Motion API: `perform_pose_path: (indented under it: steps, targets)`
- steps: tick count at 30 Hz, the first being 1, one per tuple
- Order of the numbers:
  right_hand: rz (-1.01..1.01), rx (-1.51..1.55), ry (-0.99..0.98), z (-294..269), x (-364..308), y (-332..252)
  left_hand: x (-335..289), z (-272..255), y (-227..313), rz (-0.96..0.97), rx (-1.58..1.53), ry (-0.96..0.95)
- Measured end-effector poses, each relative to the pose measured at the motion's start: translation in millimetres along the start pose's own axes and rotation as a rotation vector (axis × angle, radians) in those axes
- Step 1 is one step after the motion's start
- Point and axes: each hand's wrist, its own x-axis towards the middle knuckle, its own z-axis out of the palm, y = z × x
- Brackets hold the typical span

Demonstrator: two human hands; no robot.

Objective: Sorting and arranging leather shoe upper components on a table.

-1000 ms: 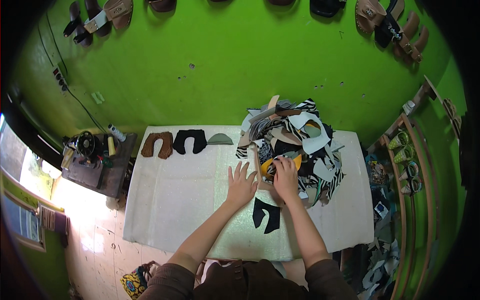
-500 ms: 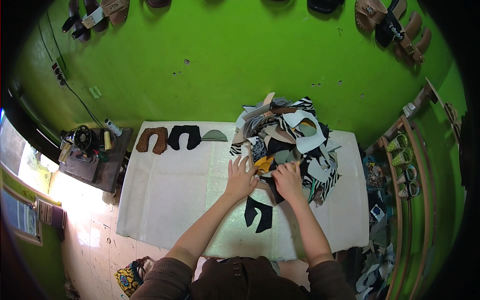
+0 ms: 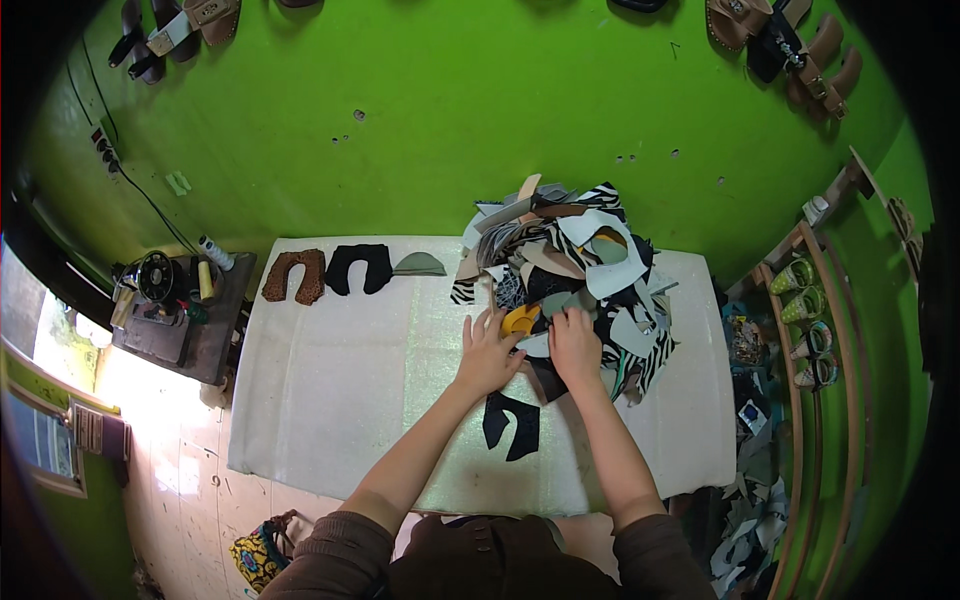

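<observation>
A heap of leather and fabric scraps in grey, white, black, tan and zebra print lies at the table's far right-centre. At its near left edge rests my left hand, fingers spread, thumb beside a white scrap. My right hand reaches into the heap's near side, fingers bent down by a grey-green scrap; their tips are partly hidden. A yellow-orange scrap shows between the hands. Nearer me lies a black curved cut piece.
Along the table's far left sit a brown spotted arch piece, a black arch piece and a grey-green half-round. A dark stand with a machine is left; a wooden rack holding footwear is right.
My right hand has slid slightly farther into the heap, and more of the white scrap shows between my hands. My left hand stays at the heap's edge. The whole view has shifted slightly.
</observation>
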Motion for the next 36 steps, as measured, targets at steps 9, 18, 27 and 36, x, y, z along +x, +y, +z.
perform_pose_path:
  steps: [9, 18, 27, 36]
  targets:
    - [-0.05, -0.128, 0.064, 20.9, 13.8, 15.4, -8.2, 9.1, -3.7, -0.034, -0.034, 0.0]
    - [0.086, 0.334, 0.338, -3.5, -5.9, -10.6, -3.7, -9.5, 0.6, -0.15, -0.411, 0.117]
    - [0.116, 0.386, 0.255, -3.1, -8.2, -15.6, 2.7, -11.7, 6.7, -0.16, -0.686, 0.101]
    - [0.286, 0.03, 0.028, -14.7, -7.6, 1.1, 3.4, -13.0, 5.7, -0.066, -0.541, 0.086]
